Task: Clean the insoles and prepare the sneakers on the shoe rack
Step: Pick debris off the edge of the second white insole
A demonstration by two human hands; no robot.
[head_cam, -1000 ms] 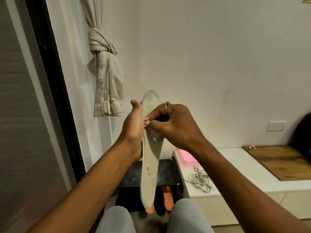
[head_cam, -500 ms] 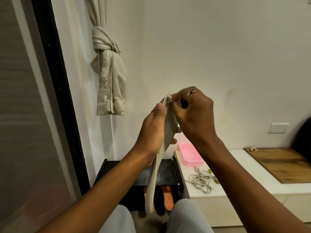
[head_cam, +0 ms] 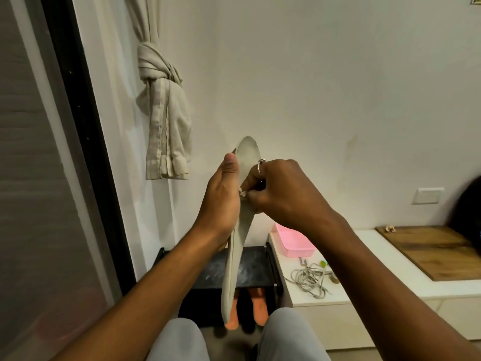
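Note:
I hold a long grey insole [head_cam: 234, 259] upright in front of me, its rounded end up and its other end hanging down past my knees. My left hand [head_cam: 221, 201] grips it from the left, thumb pointing up along its edge. My right hand [head_cam: 281, 194], with a ring on one finger, pinches a small pale wad of cloth [head_cam: 242, 192] against the insole's face. Below stands the black shoe rack [head_cam: 250, 272], with two orange insoles or shoe soles [head_cam: 257, 306] showing under its top shelf.
A knotted beige curtain [head_cam: 166, 121] hangs at the upper left beside a dark door frame. To the right runs a white low cabinet [head_cam: 364, 287] with a pink tray [head_cam: 291, 239], a tangle of grey cord [head_cam: 309, 280] and a wooden board [head_cam: 432, 251]. My knees fill the bottom.
My right hand has slid down the insole from its top end to its upper middle, so the rounded tip is uncovered again. The insole has turned slightly to face me.

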